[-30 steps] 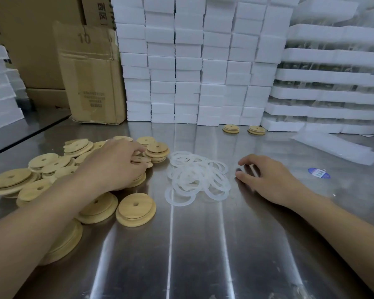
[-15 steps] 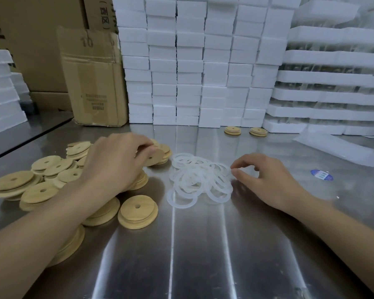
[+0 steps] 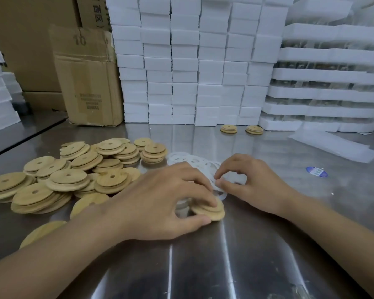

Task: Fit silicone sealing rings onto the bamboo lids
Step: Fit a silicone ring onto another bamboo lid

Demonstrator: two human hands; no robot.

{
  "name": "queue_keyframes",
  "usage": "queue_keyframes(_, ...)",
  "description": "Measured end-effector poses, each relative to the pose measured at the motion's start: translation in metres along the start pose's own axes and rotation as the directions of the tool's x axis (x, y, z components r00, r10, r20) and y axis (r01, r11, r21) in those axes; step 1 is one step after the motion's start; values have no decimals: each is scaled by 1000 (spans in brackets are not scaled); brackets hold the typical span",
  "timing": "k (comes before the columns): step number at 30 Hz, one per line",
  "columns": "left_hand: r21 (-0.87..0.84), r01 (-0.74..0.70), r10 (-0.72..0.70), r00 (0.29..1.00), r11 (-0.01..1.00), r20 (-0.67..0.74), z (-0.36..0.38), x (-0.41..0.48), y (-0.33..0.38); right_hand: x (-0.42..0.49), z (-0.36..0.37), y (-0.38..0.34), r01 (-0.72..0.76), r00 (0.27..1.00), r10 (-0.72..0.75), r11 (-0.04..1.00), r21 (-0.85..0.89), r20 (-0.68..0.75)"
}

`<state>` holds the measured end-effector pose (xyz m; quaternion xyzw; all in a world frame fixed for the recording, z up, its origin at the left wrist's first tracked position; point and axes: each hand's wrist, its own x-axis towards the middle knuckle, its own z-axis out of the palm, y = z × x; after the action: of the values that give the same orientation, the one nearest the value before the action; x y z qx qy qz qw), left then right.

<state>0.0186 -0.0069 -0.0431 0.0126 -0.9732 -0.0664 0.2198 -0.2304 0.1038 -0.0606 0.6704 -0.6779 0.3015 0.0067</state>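
My left hand (image 3: pixel 160 203) grips one round bamboo lid (image 3: pixel 212 210) between fingers and thumb, low over the steel table (image 3: pixel 225 266) near the middle. My right hand (image 3: pixel 251 182) pinches a translucent silicone ring (image 3: pixel 219 183) with thumb and forefinger at the near edge of the pile of silicone rings (image 3: pixel 188 158). Both hands cover much of that pile. A heap of bamboo lids (image 3: pixel 73 175), each with a centre hole, spreads over the left side of the table.
Two bamboo lids (image 3: pixel 228 128) lie at the back by stacked white foam blocks (image 3: pixel 186 72). A cardboard box (image 3: pixel 89 83) stands back left. Foam trays (image 3: pixel 324 100) fill the right, a loose foam strip (image 3: pixel 333 145) and a blue sticker (image 3: pixel 316 172) lie there.
My left hand lifted a lid out of the heap and carried it right, toward the rings. My right hand closed its thumb and forefinger on a ring at the pile's edge.
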Motion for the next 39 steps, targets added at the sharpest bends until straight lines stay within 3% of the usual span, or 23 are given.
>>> queue_keyframes(8,-7,146,-145,986,989,82,6,0,1,-1,0,-5,-25,1000,25,1000,0,8)
queue_keyframes(11,-100,173,-170,985,980,35,8,1,4,-1,-1,-8,-34,997,35,999,25,-70)
queue_keyframes(14,-221,185,-213,971,958,-109,10,3,3,0,-3,-13,-40,974,68,991,128,-217)
queue_keyframes(16,-458,225,-347,916,860,-201,11,6,0,0,-5,-19,-9,954,87,965,262,-286)
queue_keyframes(19,-733,262,-570,796,628,-205,8,12,-4,0,-7,-30,56,948,70,924,378,-311)
queue_keyframes(22,-858,276,-683,722,433,-112,6,14,-9,-3,-6,-42,105,945,43,898,427,-323)
queue_keyframes(28,-955,277,-712,692,108,120,11,14,-4,-8,-4,-58,136,969,-25,886,443,-247)
queue_keyframes(34,-963,269,-667,716,-8,205,7,15,-4,-11,2,-59,114,987,-59,915,387,-150)
queue_keyframes(37,-956,291,-568,795,46,214,9,13,-4,-10,4,-59,119,988,-73,923,367,-136)
queue_keyframes(39,-946,302,-553,811,113,193,13,12,-4,-10,4,-58,117,989,-74,921,372,-129)
